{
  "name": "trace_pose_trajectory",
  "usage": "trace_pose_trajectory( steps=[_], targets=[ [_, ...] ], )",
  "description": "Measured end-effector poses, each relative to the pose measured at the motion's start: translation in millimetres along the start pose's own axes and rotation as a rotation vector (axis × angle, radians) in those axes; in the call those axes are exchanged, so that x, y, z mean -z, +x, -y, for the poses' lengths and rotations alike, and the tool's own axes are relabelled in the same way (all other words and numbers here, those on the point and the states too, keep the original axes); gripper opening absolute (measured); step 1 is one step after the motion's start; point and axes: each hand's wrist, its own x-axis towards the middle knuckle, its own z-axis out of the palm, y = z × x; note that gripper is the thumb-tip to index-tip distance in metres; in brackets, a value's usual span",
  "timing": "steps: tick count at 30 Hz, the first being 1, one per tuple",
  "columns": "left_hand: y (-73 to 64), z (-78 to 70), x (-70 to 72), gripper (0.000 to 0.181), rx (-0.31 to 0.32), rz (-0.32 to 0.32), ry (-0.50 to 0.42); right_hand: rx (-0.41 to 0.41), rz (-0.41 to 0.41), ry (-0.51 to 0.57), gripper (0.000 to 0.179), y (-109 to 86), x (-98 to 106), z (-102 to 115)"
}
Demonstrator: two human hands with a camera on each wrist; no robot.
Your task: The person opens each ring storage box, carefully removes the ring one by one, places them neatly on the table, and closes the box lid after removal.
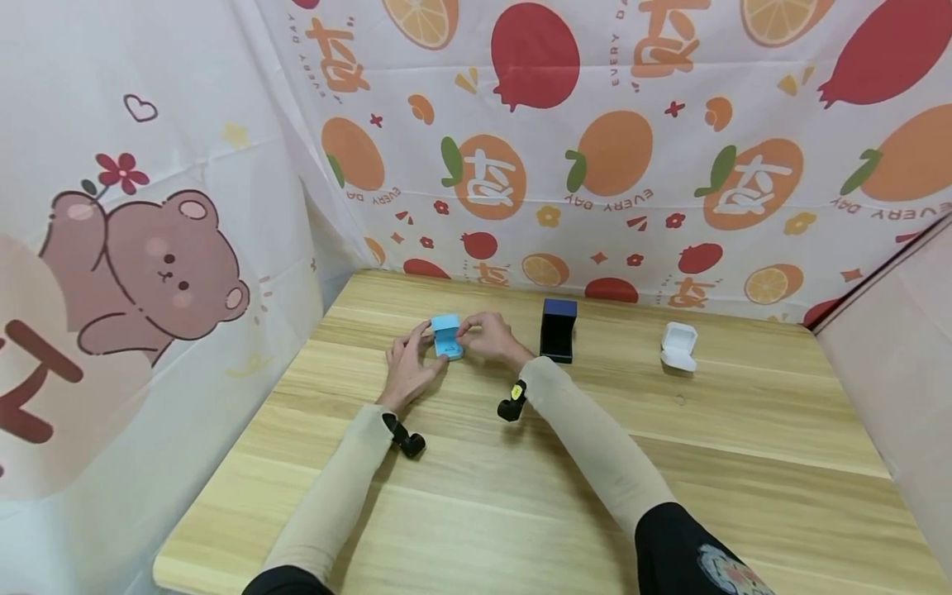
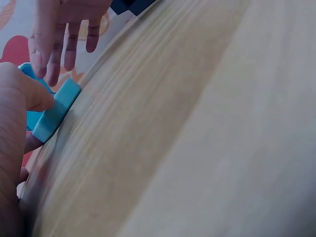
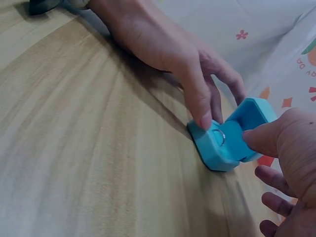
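Observation:
A light-blue ring box (image 1: 447, 337) stands with its lid up at the left back of the table. My left hand (image 1: 408, 368) holds it from the left, thumb on the front of the base and fingers behind. A thin silver ring (image 3: 220, 137) stands upright in the box's insert in the right wrist view. My right hand (image 1: 487, 337) is at the box's right side, its thumb in front of the raised lid; its index finger is hidden there. Its other fingers hang loosely apart in the left wrist view, and I see nothing held in them.
A dark-blue box with a black inside (image 1: 558, 330) stands open right of my right hand. Farther right is an open white ring box (image 1: 679, 345). A small faint ring shape (image 1: 680, 400) lies in front of it. Printed cloth (image 1: 550, 165) hangs behind the wooden table (image 1: 476, 512).

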Motion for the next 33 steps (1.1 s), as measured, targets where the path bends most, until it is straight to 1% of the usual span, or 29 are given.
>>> trace_pose_trajectory(
  steps=[4, 11, 25, 33],
  targets=[
    [0.1, -0.6, -2.5, 0.075, 0.003, -0.009, 0.017, 0.007, 0.000, -0.009, 0.012, -2.6, -3, -1],
    [-0.9, 0.1, -2.8, 0.075, 0.029, -0.023, 0.030, 0.007, 0.008, -0.013, 0.013, -6.0, -5, 0],
    [-0.1, -3.2, -0.4, 0.075, -0.013, -0.027, 0.048, -0.009, -0.006, -0.018, 0.011, -4.4, -13, -7],
    [-1.2, -3.0, 1.3, 0.075, -0.002, -0.025, 0.037, -0.027, -0.012, -0.038, 0.013, -1.9, -20, -6]
  ],
)
